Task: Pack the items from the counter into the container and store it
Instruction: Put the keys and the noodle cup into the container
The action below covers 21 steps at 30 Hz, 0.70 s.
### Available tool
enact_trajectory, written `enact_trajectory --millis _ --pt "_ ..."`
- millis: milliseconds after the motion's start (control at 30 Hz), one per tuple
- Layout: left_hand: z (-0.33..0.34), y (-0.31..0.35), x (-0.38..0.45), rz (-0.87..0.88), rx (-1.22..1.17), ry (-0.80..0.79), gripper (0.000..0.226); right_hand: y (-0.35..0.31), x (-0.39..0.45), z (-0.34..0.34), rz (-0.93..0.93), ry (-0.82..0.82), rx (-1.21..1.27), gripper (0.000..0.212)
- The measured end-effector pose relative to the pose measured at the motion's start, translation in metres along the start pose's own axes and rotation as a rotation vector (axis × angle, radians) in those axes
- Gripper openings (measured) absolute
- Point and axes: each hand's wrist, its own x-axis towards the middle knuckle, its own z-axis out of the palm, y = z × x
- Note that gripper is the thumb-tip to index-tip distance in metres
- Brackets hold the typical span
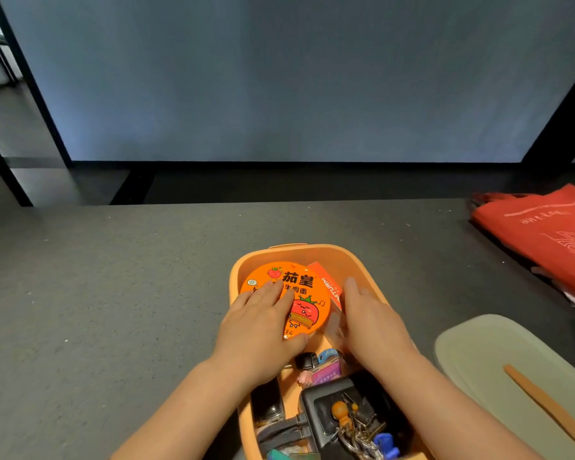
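Closest to us, at the near end of the orange container [316,252], sat the small things we had packed: a black case [326,413], a bunch of keys [359,433] with a little orange toy, a dark remote [268,401] and a pink card [326,375]. They filled that end.

A bit farther in were our hands. Our left hand [263,323] lay flat on top of the round noodle cup [287,298], with the fingers spread wide over its orange lid and the thumb hooked round the near edge. Our right hand [369,320] was open too, fingers straight and close together, pushed down beside the cup against a thin red box [326,283]. It gripped nothing that we could see.

The cup sat in the far half of the container, just ahead of our left hand and a little to the right. The left hand was the one touching it. The red box stood on its edge between the cup and the right wall, and its long side ran away from us (same way as the container).

Off to the right, on the grey counter [113,277], lay the pale lid [498,366] with its orange strap. We think the lid came next. Farther back on the right was a red bag [545,234], then the dark wall.
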Motion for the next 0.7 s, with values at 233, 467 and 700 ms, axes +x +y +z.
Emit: enact_trajectory --millis 233,467,700 --pt "0.001 0.003 -0.002 -0.007 0.029 0.015 0.077 0.001 0.009 0.004 0.006 -0.042 0.072 0.041" --pt "0.001 0.007 0.001 -0.032 0.045 -0.014 0.081 0.007 -0.013 -0.011 0.004 -0.076 0.178 0.027" --pt "-0.003 0.009 -0.012 -0.045 -0.134 0.088 0.066 0.014 -0.041 -0.026 0.044 -0.022 0.226 0.040"
